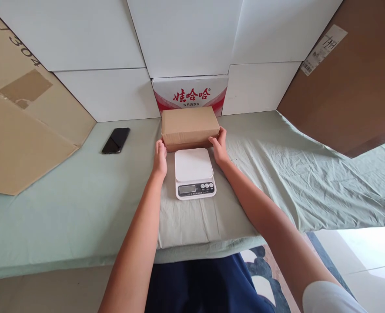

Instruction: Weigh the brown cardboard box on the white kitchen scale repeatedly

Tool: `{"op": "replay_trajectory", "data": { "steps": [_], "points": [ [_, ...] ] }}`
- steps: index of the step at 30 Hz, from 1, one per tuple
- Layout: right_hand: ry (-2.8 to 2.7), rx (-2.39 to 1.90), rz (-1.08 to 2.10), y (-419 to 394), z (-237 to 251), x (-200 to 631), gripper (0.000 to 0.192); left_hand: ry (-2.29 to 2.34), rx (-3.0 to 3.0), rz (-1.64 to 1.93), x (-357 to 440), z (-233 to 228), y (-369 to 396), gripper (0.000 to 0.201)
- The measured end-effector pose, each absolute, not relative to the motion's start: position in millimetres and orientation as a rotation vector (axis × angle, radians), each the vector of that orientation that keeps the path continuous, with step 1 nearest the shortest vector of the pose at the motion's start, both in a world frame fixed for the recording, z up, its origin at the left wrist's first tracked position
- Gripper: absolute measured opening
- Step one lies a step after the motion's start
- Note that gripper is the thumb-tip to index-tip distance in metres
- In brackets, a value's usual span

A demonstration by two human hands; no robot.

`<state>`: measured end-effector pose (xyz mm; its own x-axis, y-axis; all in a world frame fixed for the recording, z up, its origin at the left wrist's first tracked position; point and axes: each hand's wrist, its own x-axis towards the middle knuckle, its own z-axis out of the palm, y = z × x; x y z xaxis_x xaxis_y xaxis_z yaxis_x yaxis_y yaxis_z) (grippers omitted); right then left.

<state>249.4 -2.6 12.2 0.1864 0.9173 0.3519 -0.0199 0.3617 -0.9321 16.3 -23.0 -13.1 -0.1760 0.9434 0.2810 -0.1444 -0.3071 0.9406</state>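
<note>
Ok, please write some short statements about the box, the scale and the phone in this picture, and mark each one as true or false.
1. Both hands touch the cardboard box, the left hand at its left end and the right hand at its right end. True.
2. The box sits on the kitchen scale. False: it lies behind the scale, on the green sheet.
3. The scale's platform is bare. True.
4. The phone lies right of the scale. False: it lies to the left, apart from both hands.
5. A printed red-and-white carton stands behind the box. True.
</note>
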Motion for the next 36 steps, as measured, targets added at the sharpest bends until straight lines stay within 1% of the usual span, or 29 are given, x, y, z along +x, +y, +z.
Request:
{"op": "replay_trajectory", "data": {
  "steps": [6, 14, 20, 28, 33, 36],
  "points": [
    [-1.239, -0.982, 0.849, 1.0, 6.9, 251.2, 0.053, 1.084, 1.179, 1.524, 17.9, -1.2, -26.7, 0.081],
    [-1.336, -1.036, 0.830, 1.6, 3.9, 250.7, 0.062, 1.120, 1.167, 1.519, 16.9, 1.8, -23.1, 0.083],
    [-1.329, -1.042, 0.851, 0.8, 6.9, 250.1, 0.067, 1.100, 1.189, 1.515, 17.2, -0.3, -21.8, 0.088],
    [-1.309, -1.050, 0.889, -5.1, 16.2, 250.5, 0.067, 1.095, 1.241, 1.520, 16.5, -1.3, -22.9, 0.084],
    [-1.282, -1.043, 0.927, -4.8, 17.7, 249.1, 0.060, 1.084, 1.264, 1.510, 16.4, -1.2, -23.5, 0.081],
    [-1.272, -1.041, 0.923, -3.2, 15.9, 249.5, 0.063, 1.083, 1.279, 1.507, 16.6, -2.6, -22.5, 0.080]
  ]
}}
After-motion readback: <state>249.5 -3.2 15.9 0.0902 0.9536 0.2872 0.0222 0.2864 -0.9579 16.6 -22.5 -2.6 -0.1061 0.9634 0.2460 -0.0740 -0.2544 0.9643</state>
